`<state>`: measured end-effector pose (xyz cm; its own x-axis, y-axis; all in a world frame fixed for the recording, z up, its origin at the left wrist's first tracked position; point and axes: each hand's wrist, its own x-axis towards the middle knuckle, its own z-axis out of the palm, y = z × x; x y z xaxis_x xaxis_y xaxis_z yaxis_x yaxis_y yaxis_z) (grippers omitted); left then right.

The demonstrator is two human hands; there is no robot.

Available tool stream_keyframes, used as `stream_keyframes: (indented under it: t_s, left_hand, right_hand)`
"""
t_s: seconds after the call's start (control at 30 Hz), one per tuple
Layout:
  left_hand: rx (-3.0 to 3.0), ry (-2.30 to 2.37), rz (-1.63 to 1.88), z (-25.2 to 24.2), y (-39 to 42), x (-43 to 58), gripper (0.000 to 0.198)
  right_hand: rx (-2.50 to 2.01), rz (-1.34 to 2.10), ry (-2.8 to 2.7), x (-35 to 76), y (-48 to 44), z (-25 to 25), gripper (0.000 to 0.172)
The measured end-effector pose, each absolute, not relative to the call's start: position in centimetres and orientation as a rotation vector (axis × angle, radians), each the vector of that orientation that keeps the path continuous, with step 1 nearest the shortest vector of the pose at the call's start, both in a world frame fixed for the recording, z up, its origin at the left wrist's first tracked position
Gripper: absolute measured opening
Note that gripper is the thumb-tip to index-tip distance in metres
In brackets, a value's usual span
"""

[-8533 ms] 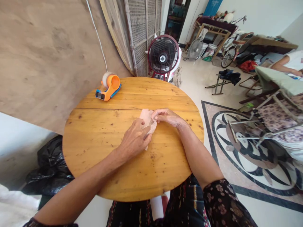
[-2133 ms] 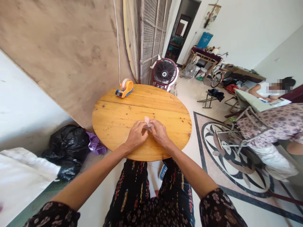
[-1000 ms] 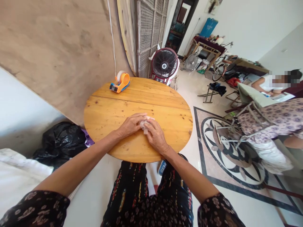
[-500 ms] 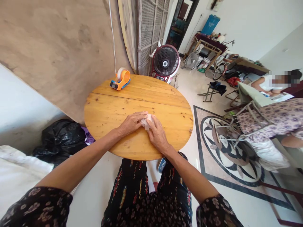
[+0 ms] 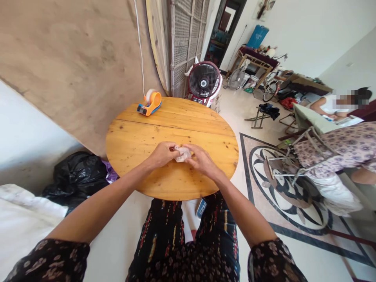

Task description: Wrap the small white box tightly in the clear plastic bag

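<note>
Broadly, we read this moment as follows.

Hands: we see our left hand [image 5: 161,154] and right hand [image 5: 202,159] meeting over the near middle of the round wooden table [image 5: 138,145], both closed around a small pale packet [image 5: 182,154].

Fingers: those of the left hand curl onto the packet's left end; the right thumb and forefinger pinch its right end. We judge both grips firm but light.

Packet: it sits between the two hands, at or just above the tabletop; we cannot tell whether it touches the wood.

Progress: we judge the packet already folded down to a compact wad, since only a small crumpled patch shows between the fingers. The orange tape dispenser [image 5: 150,103] stands untouched at the table's far left edge, well apart from the hands, so any sealing with it looks not yet done.

Hidden: most of the packet is covered by fingers; its material, its contents and the number of folds are beyond what we can make out.

Surroundings: a red floor fan [image 5: 203,82] stands beyond the table; a black bag [image 5: 79,176] lies on the floor to the left; another person [image 5: 337,107] sits far right, cut off by a draped table.
</note>
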<state>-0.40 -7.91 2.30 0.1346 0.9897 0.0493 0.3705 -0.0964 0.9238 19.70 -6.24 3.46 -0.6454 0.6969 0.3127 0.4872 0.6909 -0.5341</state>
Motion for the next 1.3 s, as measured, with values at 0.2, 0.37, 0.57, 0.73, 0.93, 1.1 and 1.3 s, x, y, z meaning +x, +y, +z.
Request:
stream_keyframes:
  t_s: [0.2,0.37,0.57,0.73,0.93,1.1,1.3]
  left_hand:
    - [1.066,1.218,0.884,2.8,-6.9,0.1,0.028]
    - [1.072,1.220,0.931,2.4,-6.1,0.5,0.025]
    - [1.050,1.269,1.162,1.1,-6.1,1.5,0.030]
    - [1.081,1.337,1.219,0.2,-5.7,1.8,0.032]
    - [1.104,1.354,1.276,-0.2,-5.7,1.9,0.032]
    - [1.116,1.347,1.323,-0.4,-5.6,2.0,0.034]
    - [1.114,1.342,1.366,-0.9,-5.4,1.9,0.033]
  right_hand:
    - [-1.039,0.848,-2.412,19.8,-5.1,4.9,0.061]
    - [-1.164,0.908,-2.285,19.6,-4.4,3.6,0.055]
    - [-1.175,0.998,-2.224,19.7,-3.3,2.6,0.050]
    - [-1.194,1.000,-2.174,19.4,-3.4,2.3,0.066]
    - [-1.196,0.877,-2.164,18.9,-5.0,2.4,0.060]
    - [-1.141,0.812,-2.184,18.7,-5.9,2.2,0.045]
    - [-1.091,0.700,-2.247,18.6,-5.8,2.0,0.043]
